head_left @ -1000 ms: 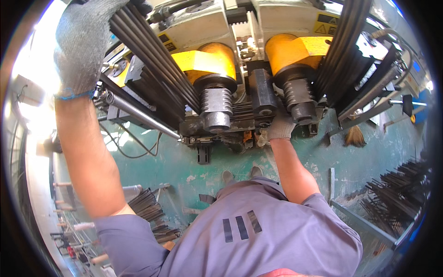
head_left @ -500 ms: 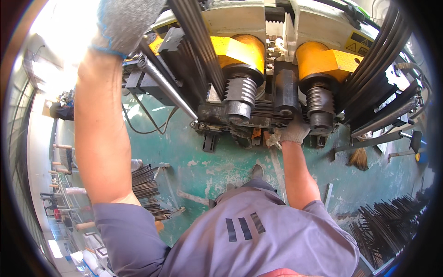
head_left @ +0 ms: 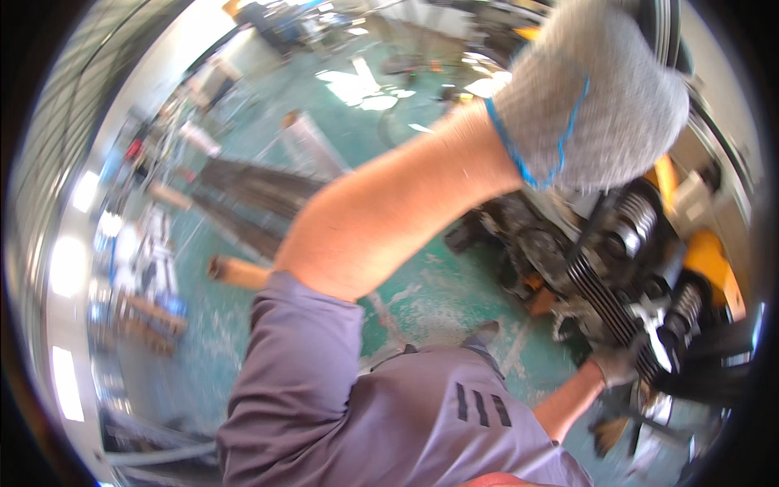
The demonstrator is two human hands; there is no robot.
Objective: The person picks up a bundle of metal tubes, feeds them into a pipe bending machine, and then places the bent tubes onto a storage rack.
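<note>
My left hand [head_left: 596, 97], in a grey knit glove with blue edging, is raised at upper right, closed around a bundle of long dark metal bars [head_left: 604, 300]. The bars show above the glove and again below it; the glove covers their middle, and its fingertips are hidden. Lower down, my right hand [head_left: 621, 365], also gloved, is closed at the bars' lower part, partly behind them. Beside the bars is a machine with ribbed metal cylinders [head_left: 633, 223] and yellow blocks [head_left: 706, 260].
Dark bar stock [head_left: 251, 191] lies to the left, near a wrapped roll [head_left: 312, 142] and a brown tube end [head_left: 235, 272]. A straw broom [head_left: 608, 434] is at lower right. Shelving and a wall line the far left. The green floor [head_left: 438, 276] spreads between. Motion blurs much of this.
The view has swung left, so the machine now sits at the right. The bundle of bars now stands apart from the machine's front, between my hands. My right hand has left the machine's underside.
</note>
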